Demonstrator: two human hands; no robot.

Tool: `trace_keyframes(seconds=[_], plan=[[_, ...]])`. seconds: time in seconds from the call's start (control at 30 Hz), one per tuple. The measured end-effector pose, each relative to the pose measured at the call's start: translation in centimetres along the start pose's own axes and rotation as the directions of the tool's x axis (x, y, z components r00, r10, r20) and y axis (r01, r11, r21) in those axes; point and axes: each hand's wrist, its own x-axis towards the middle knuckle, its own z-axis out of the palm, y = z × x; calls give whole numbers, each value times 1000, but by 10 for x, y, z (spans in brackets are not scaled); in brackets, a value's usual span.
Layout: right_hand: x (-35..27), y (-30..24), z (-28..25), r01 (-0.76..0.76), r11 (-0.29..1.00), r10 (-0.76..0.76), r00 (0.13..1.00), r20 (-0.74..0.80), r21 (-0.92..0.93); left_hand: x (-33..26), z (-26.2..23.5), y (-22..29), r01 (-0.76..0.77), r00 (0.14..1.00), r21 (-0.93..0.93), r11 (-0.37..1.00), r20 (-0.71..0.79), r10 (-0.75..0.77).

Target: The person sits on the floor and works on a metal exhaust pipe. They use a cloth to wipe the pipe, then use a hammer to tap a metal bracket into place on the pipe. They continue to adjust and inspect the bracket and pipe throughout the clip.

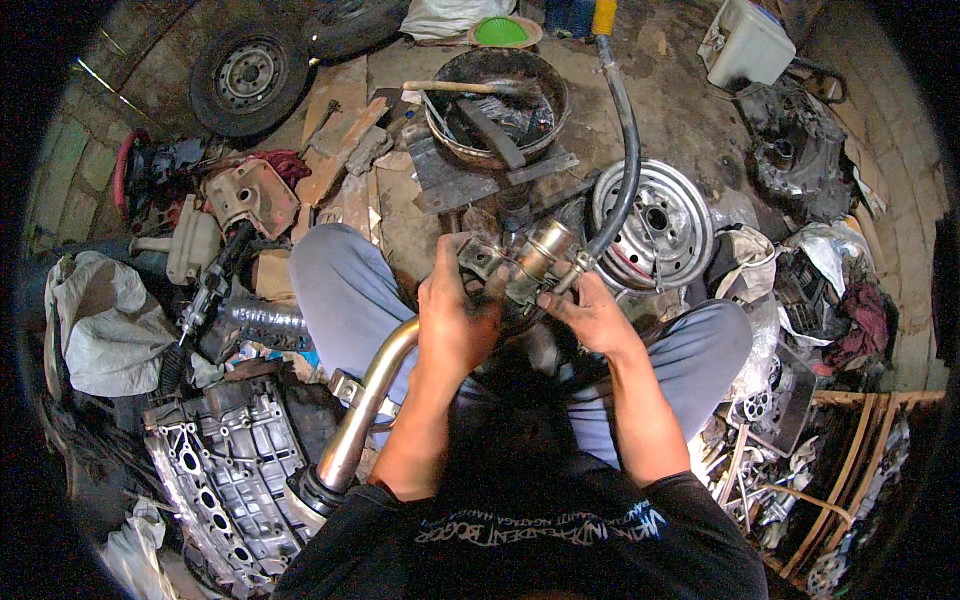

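L hand (455,318) and R hand (590,315) both grasp a metal pump assy (525,262) above the lap. Its long axis runs approx. 8 to 2 o'clock; the L hand is nearer its body. A black hose (628,140) leaves toward 12. A steel rim (660,222) lies at 2, an engine casting (215,475) at 8, all on a dirt floor (680,110).

Silver-grey metal part (528,262), black hose (628,150), grey-blue trousers (345,285), green lid (500,32) (bright), white canister (748,42)
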Motion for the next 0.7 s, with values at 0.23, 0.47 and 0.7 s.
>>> trace_keyframes(seconds=[0.23, 0.47, 0.7], plan=[[-4, -4, -3, 63, 998, -63, 998, 10, -23, 0, -1, 1, 18, 999, -4, 1000, -42, -18], [0, 1, -5, -78, 993, 73, 996, 58, 91, 0, 0, -7, 153, 988, -96, 984, -1, -154], [3, 47, -35, -147, 834, 67, 983, 168, 532, 0, 4, -16, 147, 988, -250, 957, -9, -154]])
